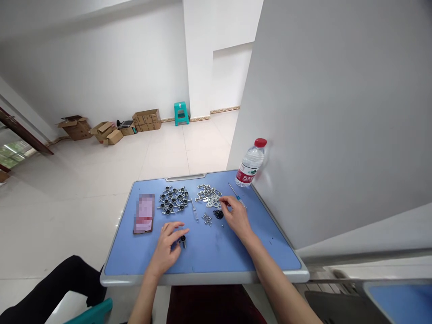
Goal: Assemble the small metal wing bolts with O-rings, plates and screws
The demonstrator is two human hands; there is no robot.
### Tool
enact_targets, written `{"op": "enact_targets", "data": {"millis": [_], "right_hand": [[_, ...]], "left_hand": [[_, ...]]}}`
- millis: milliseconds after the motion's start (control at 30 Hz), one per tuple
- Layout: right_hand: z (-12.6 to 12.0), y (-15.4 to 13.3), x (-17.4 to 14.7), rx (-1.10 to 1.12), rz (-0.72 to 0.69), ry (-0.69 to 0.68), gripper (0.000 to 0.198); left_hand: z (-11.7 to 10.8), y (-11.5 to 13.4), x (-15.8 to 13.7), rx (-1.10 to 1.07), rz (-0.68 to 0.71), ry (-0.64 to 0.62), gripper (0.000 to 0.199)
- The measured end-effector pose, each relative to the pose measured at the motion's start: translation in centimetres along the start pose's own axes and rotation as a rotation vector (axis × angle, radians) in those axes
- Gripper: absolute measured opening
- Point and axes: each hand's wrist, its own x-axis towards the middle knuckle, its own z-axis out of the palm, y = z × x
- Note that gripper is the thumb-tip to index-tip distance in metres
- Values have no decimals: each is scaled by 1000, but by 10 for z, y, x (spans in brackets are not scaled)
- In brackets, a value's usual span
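My left hand is beside a small metal part with a black round centre, its fingers apart and curved over the table. Whether a fingertip touches that part I cannot tell. My right hand has thumb and index finger pinched together at the edge of a pile of flat metal plates. What lies between those fingertips is hidden. Just below them is a clump of black rings. Several small steel balls are grouped to its left. Metal hook-like pieces lie behind the plates.
Several similar black-centred metal parts are clustered at the back left, with a phone beside them. A clear slim tube and a screwdriver lie on the blue table. A water bottle stands by the wall.
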Motion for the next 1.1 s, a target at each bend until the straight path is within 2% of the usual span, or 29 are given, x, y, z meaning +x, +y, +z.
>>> {"op": "enact_targets", "data": {"millis": [67, 133, 200, 367, 533, 667, 900, 1100], "right_hand": [[2, 1, 7, 3, -30, -49, 17], [5, 2, 12, -2, -43, -70, 18], [9, 3, 15, -14, -51, -78, 18], [21, 1, 20, -79, -124, -160, 19], [41, -11, 34, -200, -238, -291, 15], [52, -15, 38, -279, -263, -341, 12], [56, -8, 38, -289, -244, -336, 20], [38, -13, 33, -164, -185, -241, 18]], "left_hand": [[1, 0, 1, -3, 14, -79, 50], [5, 0, 3, 14, -1, -98, 39], [10, -1, 7, 20, -37, -68, 31], [22, 0, 16, 50, -178, 17, 30], [24, 5, 19, 74, -237, 39, 23], [21, 9, 19, 60, -254, 16, 17], [21, 11, 20, 69, -255, 21, 16], [21, 12, 21, 86, -268, 23, 13]]}}
